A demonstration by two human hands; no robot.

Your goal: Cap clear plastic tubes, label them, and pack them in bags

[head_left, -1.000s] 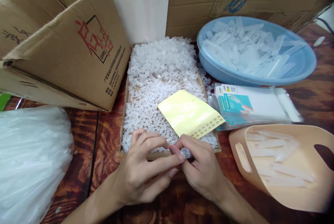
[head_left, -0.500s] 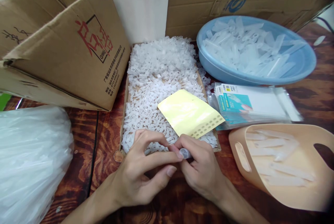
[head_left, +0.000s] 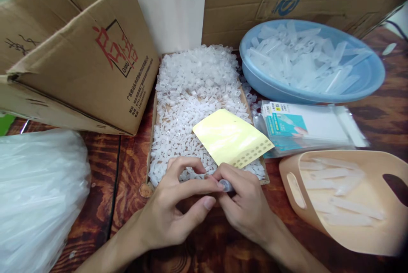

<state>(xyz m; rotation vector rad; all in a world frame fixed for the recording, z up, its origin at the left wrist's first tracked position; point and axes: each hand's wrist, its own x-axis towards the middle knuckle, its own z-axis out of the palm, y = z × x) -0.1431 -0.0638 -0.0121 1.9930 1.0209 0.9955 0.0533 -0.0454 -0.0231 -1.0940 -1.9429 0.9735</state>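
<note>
Wrapped in my right hand (head_left: 245, 201) is a translucent plastic tube (head_left: 226, 185), its round end facing me and the rest hidden by the fingers. My left hand (head_left: 178, 205) has its fingers apart, with the index fingertip against the tube's end and the thumb away from it. Just beyond both hands, a yellow sticker sheet (head_left: 229, 135) with rows of small dark dots along one edge rests on small white plastic pieces (head_left: 178, 128). These fill the near part of a shallow cardboard tray (head_left: 151, 154); short clear caps (head_left: 197, 69) are heaped at its far end.
At the back right stands a blue basin (head_left: 264, 82) full of translucent tubes. Below it lie packaged cards (head_left: 312, 126) and a beige basket (head_left: 382, 167) holding several tubes. An open carton (head_left: 86, 65) and a plastic bag (head_left: 38, 192) occupy the left side.
My left thumb and middle finger have shifted slightly, while the index finger stays at the tube. My right hand keeps its hold in nearly the same place.
</note>
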